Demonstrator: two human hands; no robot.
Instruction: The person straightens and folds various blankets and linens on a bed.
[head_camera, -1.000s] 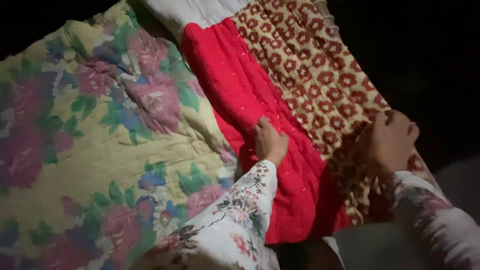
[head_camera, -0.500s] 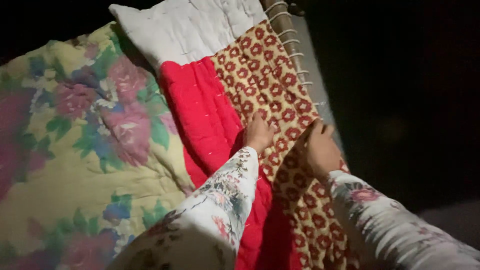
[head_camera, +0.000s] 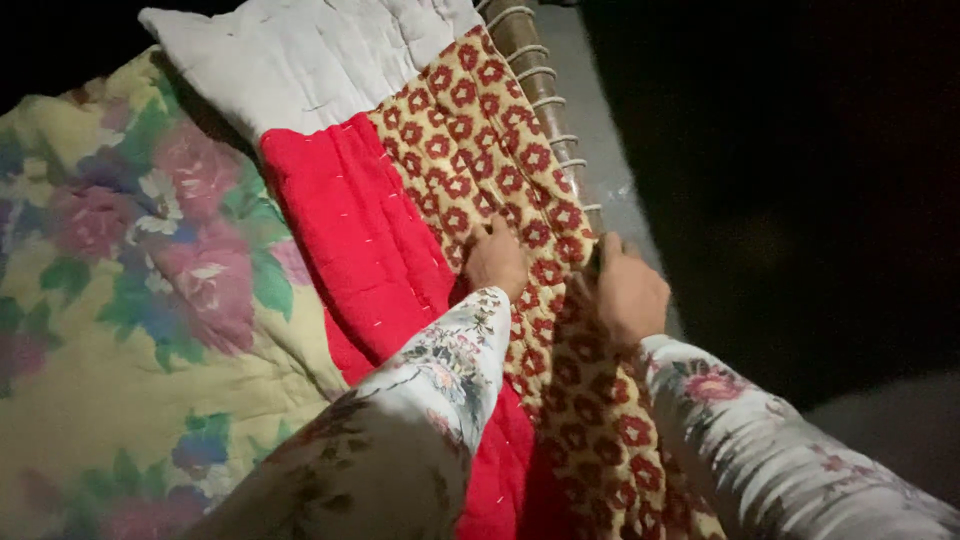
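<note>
The patterned quilt (head_camera: 480, 130), tan with red flower-like motifs, is the thing we take as our landmark; it lies as a long strip running from the far end of the bed down toward us, its long axis slanting from upper left to lower right. Far to its left we see a floral quilt (head_camera: 130, 300) spread flat, yellow with pink and green blooms. Between that and the patterned quilt lies a red quilt (head_camera: 350, 230), touching the patterned one along its left edge, and above both, at the far end, a white quilt (head_camera: 300, 60). Our left hand (head_camera: 495, 262) rests on the patterned quilt close to the seam with the red one, palm down, fingers spread flat and pressing rather than gripping. Our right hand (head_camera: 628, 290) sits at the patterned quilt's right edge, fingers curled over the border and seemingly pinching it, though the dim light hides the fingertips. The right hand is nearer the free edge, and the strip stretches away from both hands. Just right of that edge runs the bed frame (head_camera: 530, 60), wound with cord. We see no containers here.
</note>
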